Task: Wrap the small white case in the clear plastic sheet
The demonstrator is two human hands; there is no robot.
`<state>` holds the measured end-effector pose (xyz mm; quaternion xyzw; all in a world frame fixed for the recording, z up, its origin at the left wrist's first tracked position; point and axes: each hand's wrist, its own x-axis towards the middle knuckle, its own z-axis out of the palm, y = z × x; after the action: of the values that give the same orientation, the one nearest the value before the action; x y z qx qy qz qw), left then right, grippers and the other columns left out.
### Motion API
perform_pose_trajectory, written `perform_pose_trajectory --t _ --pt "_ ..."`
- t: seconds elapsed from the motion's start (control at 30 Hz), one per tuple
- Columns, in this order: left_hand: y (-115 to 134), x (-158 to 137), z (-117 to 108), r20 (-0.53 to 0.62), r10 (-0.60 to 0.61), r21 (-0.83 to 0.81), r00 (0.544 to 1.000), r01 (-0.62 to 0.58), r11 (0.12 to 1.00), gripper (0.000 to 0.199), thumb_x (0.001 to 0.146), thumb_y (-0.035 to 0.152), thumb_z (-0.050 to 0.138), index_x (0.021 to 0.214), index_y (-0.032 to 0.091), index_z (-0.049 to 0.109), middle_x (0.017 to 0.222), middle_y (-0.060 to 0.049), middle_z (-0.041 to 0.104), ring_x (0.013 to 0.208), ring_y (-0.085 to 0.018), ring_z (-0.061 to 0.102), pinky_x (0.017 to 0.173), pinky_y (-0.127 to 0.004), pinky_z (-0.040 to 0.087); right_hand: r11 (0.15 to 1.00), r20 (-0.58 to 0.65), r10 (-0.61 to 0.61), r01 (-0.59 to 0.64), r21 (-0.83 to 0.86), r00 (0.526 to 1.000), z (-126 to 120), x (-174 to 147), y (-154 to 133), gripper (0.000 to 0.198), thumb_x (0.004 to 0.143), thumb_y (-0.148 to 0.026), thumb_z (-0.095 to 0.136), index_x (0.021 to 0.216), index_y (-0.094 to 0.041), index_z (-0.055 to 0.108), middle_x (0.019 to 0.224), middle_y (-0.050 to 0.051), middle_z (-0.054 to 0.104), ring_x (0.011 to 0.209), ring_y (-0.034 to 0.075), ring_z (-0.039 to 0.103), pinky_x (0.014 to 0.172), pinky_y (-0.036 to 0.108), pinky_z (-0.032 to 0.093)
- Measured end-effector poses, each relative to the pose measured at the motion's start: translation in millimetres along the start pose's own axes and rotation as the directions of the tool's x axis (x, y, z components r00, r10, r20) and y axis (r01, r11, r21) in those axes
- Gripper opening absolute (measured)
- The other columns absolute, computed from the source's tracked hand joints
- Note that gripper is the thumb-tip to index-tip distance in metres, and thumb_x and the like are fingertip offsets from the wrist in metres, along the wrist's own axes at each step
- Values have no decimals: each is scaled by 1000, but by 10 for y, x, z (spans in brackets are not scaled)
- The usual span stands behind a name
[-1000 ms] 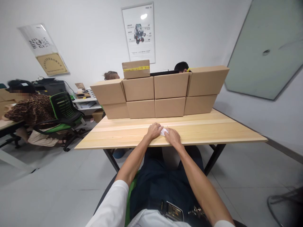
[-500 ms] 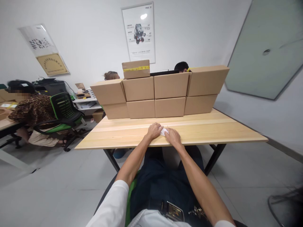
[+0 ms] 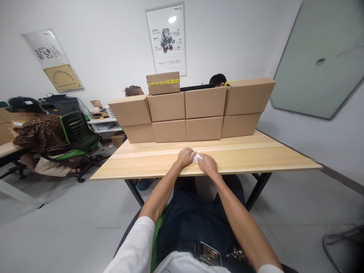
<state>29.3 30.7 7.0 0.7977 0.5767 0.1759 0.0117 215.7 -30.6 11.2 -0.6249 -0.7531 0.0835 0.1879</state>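
Note:
Between my two hands, low over the front of the wooden table (image 3: 241, 155), is a small white piece that looks like folded paper (image 3: 196, 158). My left hand (image 3: 186, 156) has its fingers curled at the paper's left end. My right hand (image 3: 208, 164) grips the right end, thumb on top. Most of the paper is covered by the fingers, so its full shape is hidden.
Two rows of cardboard boxes (image 3: 204, 128) line the table's far side, with a smaller taped box (image 3: 163, 83) on top. Two heads show behind them. At left a person (image 3: 42, 132) sits by an office chair (image 3: 75, 131).
My hands and the white paper look the same as before. The seated person at left has shifted slightly, arm and hand drawn back a little to the right.

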Motion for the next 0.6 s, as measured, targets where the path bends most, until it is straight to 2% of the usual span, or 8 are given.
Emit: perform_pose_trajectory --t 0.6 --pt "-13 0 -4 10 11 -28 1000 -10 1000 44 135 42 56 133 19 94 147 -17 92 141 -30 85 125 -39 61 1000 23 12 -13 15 1000 -64 -31 -43 50 133 -26 52 169 -10 83 167 21 88 160 33 80 131 35 52"
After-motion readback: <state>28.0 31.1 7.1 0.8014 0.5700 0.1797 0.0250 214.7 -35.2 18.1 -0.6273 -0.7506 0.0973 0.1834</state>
